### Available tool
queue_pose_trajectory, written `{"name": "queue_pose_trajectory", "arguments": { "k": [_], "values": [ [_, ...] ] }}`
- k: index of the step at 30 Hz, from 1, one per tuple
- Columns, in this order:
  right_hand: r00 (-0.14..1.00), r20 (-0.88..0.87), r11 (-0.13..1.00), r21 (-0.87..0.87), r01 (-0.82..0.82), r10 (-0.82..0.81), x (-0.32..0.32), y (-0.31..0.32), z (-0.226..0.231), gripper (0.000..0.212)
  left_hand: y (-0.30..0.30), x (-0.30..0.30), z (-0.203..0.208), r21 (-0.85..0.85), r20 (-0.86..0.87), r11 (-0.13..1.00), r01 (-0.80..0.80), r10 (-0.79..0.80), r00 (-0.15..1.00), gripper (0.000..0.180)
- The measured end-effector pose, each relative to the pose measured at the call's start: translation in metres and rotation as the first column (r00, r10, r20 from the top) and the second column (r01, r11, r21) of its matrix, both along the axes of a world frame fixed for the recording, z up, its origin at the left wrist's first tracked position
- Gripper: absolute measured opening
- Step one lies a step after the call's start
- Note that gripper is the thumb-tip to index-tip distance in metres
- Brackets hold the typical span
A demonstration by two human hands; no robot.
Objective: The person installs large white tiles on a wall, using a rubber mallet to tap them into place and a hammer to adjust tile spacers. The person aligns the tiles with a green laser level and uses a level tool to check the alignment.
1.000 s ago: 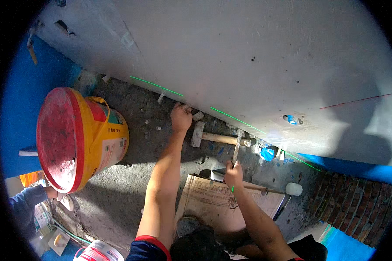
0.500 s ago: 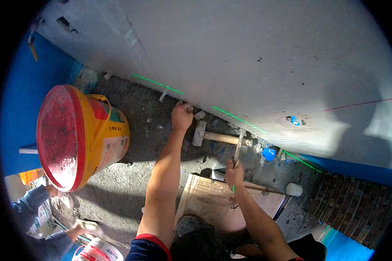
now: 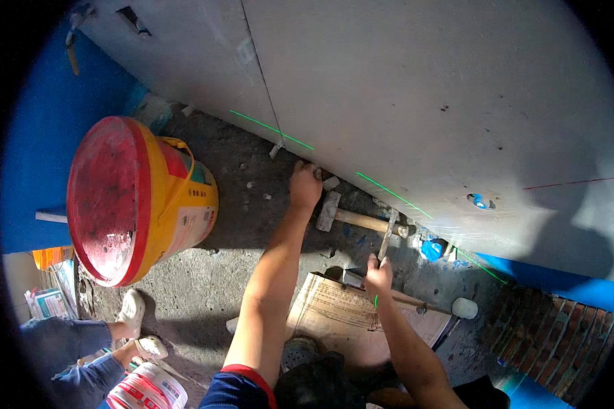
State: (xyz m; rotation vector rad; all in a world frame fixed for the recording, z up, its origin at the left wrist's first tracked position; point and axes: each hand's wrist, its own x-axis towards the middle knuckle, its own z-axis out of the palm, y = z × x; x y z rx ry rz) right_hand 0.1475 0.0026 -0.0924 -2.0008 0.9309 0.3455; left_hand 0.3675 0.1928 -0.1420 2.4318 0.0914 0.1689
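Note:
My left hand (image 3: 305, 185) is closed low at the foot of the big grey wall panel (image 3: 389, 88). Whatever its fingers pinch is mostly hidden. Right beside it lies a small pale block (image 3: 331, 183). My right hand (image 3: 378, 276) grips a narrow flat metal bar (image 3: 387, 238), whose far end points up toward the panel's bottom edge. Between the hands, a hammer (image 3: 329, 211) with a wooden handle lies on the rough floor, and the bar's tip overlaps the handle in view. A crumpled blue piece (image 3: 431, 250) sits by the panel to the right.
A red-lidded yellow bucket (image 3: 109, 201) stands at left. Near me lies a cardboard sheet (image 3: 334, 310), with a white-headed mallet (image 3: 464, 308) at its right. Brickwork (image 3: 559, 341) is at lower right. Another person's legs (image 3: 75, 347) and a white-red bucket (image 3: 147, 388) show at lower left.
The view has swung a little, so most of the scene sits farther right. Both hands keep about the same places by the panel and hammer. More of the other person's legs shows.

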Motion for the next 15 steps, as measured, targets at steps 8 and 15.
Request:
{"name": "queue_pose_trajectory", "arguments": {
  "k": [8,15],
  "values": [
    [1.0,0.023,0.999,-0.048,0.013,-0.012,0.0,-0.005,0.0,0.038,-0.006,-0.002,0.003,-0.04,0.065,0.999,0.008,-0.006,0.998,0.02],
    [0.971,0.192,0.974,-0.202,-0.105,0.144,-0.014,-0.015,-0.044,0.032,-0.007,0.001,-0.012,0.11,0.039,0.993,0.038,-0.043,0.998,0.023]
  ]
}}
